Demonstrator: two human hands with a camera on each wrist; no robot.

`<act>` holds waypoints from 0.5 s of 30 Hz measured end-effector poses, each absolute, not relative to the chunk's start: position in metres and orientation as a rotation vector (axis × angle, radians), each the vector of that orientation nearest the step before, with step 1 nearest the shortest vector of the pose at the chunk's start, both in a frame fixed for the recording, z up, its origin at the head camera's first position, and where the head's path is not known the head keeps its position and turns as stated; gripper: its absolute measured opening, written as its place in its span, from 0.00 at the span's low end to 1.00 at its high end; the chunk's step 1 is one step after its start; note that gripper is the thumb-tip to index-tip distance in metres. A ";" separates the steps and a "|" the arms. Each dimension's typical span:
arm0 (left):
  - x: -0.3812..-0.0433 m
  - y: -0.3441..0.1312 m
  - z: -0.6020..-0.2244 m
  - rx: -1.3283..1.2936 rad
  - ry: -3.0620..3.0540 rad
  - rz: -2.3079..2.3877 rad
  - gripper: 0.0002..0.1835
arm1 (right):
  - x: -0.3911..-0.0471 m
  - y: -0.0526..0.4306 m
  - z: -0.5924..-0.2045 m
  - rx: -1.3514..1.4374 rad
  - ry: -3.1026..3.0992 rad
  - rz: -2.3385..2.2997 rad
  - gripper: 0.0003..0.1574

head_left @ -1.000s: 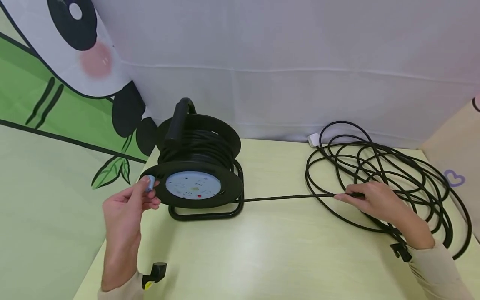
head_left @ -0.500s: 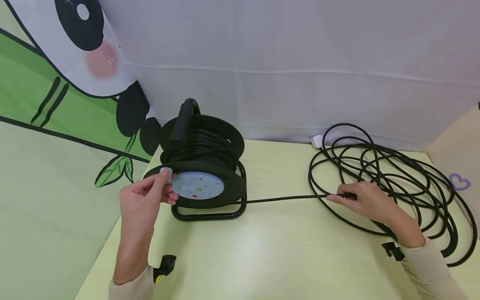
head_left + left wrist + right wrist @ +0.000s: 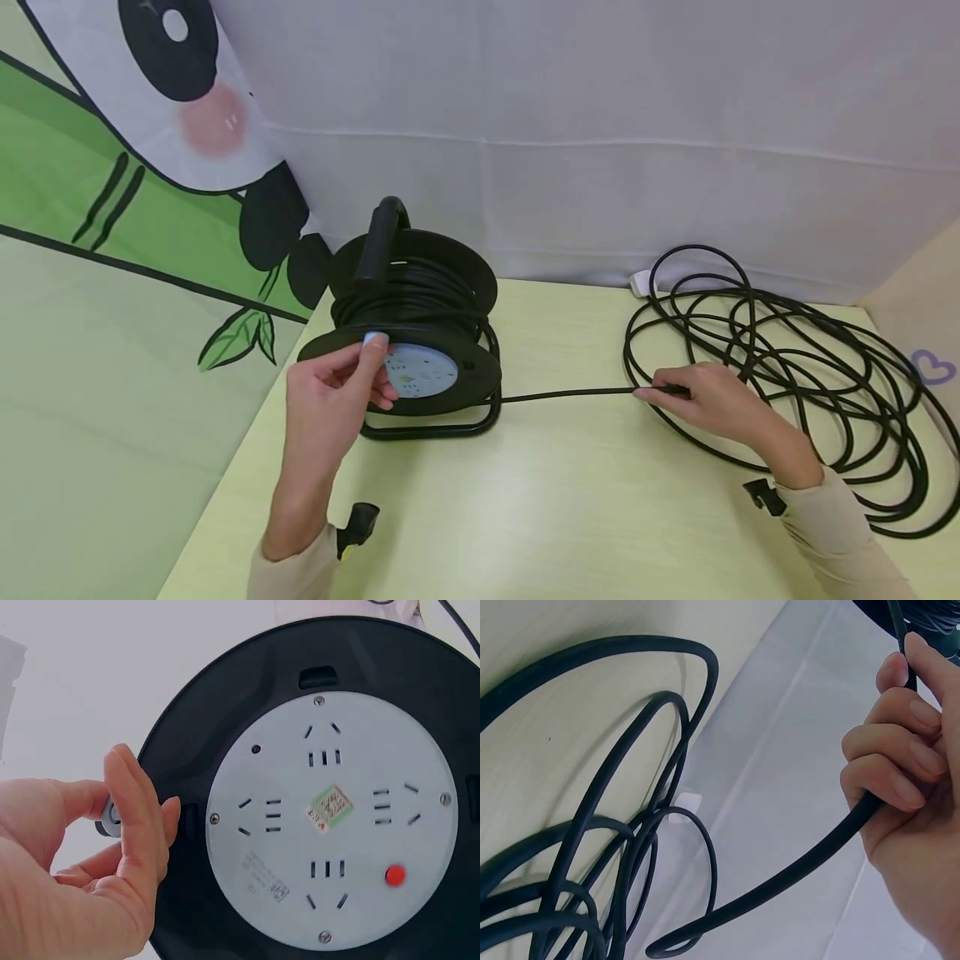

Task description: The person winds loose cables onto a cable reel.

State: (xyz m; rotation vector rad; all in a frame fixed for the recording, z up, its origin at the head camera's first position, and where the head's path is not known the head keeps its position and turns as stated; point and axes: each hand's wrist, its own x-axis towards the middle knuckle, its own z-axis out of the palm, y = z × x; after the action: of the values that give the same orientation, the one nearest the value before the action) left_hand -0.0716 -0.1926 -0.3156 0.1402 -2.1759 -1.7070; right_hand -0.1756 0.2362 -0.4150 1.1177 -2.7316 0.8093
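A black cable reel (image 3: 480,367) stands upright at the left of the table, cable wound on its drum. Its round pale socket panel (image 3: 330,840) has several outlets and a red button. My left hand (image 3: 326,417) pinches a small grey-blue knob (image 3: 112,817) at the reel's front flange, between thumb and fingers, and covers part of the panel in the head view. From the reel's lower right a black cable (image 3: 570,393) runs straight across to my right hand (image 3: 716,404). That hand grips it with curled fingers, and the cable (image 3: 780,889) leaves it towards the loose loops.
Loose loops of cable (image 3: 795,302) lie in a tangled pile at the table's right. A white plug (image 3: 641,283) sits at the pile's back edge. A cloth wall (image 3: 562,208) borders the back. The reel's handle (image 3: 380,246) rises on top.
My left hand and the knob have moved right across the reel's face, and the panel has turned. My right hand has shifted left towards the reel with the cable in its grip.
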 end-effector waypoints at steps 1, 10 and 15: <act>-0.072 -0.191 -0.316 0.133 -2.178 -1.705 0.15 | -0.176 0.235 -0.416 1.119 -2.732 0.809 0.14; -0.073 -0.171 -0.321 0.064 -2.246 -1.672 0.17 | -0.181 0.217 -0.418 1.157 -2.721 0.821 0.18; -0.074 -0.159 -0.326 0.028 -2.290 -1.644 0.17 | -0.185 0.202 -0.421 1.262 -2.683 0.830 0.17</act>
State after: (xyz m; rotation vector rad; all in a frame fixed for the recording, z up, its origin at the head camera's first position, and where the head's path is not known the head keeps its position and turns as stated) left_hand -0.0739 -0.1587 -0.3263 0.0276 -2.2897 -1.6440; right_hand -0.1849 0.2025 -0.4211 1.2620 -2.6825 0.8295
